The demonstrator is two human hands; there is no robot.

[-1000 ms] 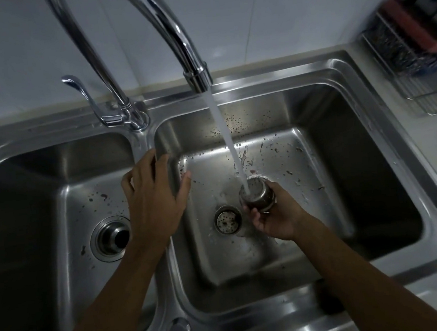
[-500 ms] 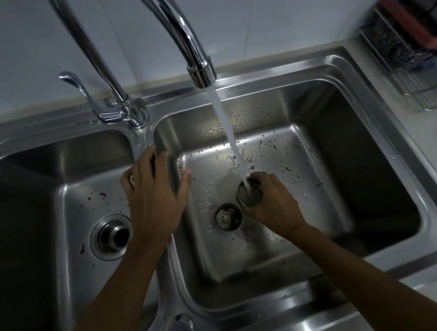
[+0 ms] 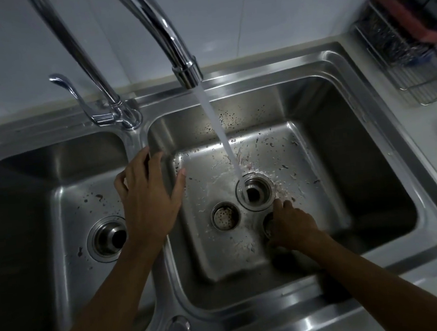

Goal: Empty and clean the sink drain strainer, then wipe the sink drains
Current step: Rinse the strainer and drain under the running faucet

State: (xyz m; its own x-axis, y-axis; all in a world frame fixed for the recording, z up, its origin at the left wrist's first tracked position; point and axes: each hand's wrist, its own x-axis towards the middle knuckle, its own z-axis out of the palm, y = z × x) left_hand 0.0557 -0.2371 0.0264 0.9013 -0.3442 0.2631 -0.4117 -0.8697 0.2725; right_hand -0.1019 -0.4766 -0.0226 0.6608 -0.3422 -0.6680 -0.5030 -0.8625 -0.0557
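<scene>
Two bare hands work in a double steel sink under running water.

The left hand (image 3: 148, 196) lies flat and spread on the divider (image 3: 165, 277). The right hand (image 3: 291, 226) curls over a strainer cup (image 3: 269, 223) on the right basin's floor, beside a perforated strainer (image 3: 225, 216). Beyond them, tap water (image 3: 216, 128) pours into the open drain (image 3: 254, 191), so loose scraps (image 3: 284, 192) could wash down and clog it.

left hand (image 3: 148, 198): flat, fingers (image 3: 142, 159) spread, pointing far | right hand (image 3: 294, 224): palm down, curled round strainer (image 3: 269, 224) | forearms: bare, reaching from near
</scene>
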